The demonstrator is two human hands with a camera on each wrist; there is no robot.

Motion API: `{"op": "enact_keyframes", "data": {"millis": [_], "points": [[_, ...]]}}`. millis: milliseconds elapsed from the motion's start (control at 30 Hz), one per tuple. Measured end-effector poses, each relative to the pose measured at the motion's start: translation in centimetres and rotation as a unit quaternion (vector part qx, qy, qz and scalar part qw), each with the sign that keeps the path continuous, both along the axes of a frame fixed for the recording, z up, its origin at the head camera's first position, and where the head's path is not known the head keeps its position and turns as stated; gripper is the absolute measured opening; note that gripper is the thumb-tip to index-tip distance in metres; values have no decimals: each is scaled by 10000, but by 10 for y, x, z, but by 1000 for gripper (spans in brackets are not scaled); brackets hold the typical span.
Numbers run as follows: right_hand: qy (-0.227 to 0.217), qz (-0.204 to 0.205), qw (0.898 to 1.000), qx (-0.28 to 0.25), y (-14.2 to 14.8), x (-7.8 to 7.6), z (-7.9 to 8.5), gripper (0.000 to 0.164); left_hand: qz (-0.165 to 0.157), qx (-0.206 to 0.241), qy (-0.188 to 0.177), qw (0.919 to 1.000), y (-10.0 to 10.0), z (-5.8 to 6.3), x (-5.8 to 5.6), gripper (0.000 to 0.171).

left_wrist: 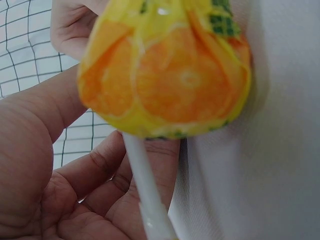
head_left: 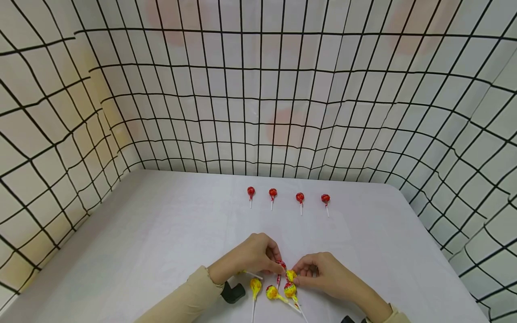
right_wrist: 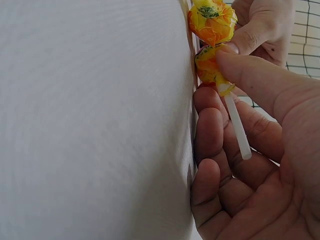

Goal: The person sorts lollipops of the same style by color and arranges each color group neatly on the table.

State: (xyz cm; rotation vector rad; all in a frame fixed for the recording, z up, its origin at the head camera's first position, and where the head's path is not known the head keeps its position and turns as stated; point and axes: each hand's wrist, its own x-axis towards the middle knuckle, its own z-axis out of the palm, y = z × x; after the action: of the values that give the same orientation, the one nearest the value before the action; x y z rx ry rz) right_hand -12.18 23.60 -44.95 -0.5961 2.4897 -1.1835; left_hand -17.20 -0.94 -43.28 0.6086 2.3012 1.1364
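Note:
In the head view my left hand (head_left: 256,255) pinches a red lollipop (head_left: 282,264) between thumb and index finger, low over the white table. Close on its right, my right hand (head_left: 326,274) pinches a yellow lollipop (head_left: 291,275) by its wrapped head; its white stick shows in the right wrist view. Nearer the front lie more yellow lollipops (head_left: 256,285), partly bunched together. One of them is mostly hidden under my left hand. A yellow lollipop (left_wrist: 175,80) with orange slices on its wrapper blocks the left fingertips in the left wrist view.
Farther back on the table (head_left: 181,224), several red lollipops (head_left: 300,197) lie in a spaced row, sticks toward me. A black grid mesh (head_left: 258,98) over white cloth walls the back and both sides. Dark wrist gear (head_left: 233,293) sits at my left sleeve.

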Motion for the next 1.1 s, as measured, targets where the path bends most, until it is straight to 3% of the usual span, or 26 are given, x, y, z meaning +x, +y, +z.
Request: {"op": "enact_keyframes", "data": {"millis": [633, 1100], "points": [[41, -3, 10000, 17, 0, -2, -3, 21, 55, -113, -32, 9999, 1, 1, -1, 20], [53, 47, 10000, 7, 0, -2, -1, 16, 31, 5, 20, 10000, 1, 0, -3, 19]]}}
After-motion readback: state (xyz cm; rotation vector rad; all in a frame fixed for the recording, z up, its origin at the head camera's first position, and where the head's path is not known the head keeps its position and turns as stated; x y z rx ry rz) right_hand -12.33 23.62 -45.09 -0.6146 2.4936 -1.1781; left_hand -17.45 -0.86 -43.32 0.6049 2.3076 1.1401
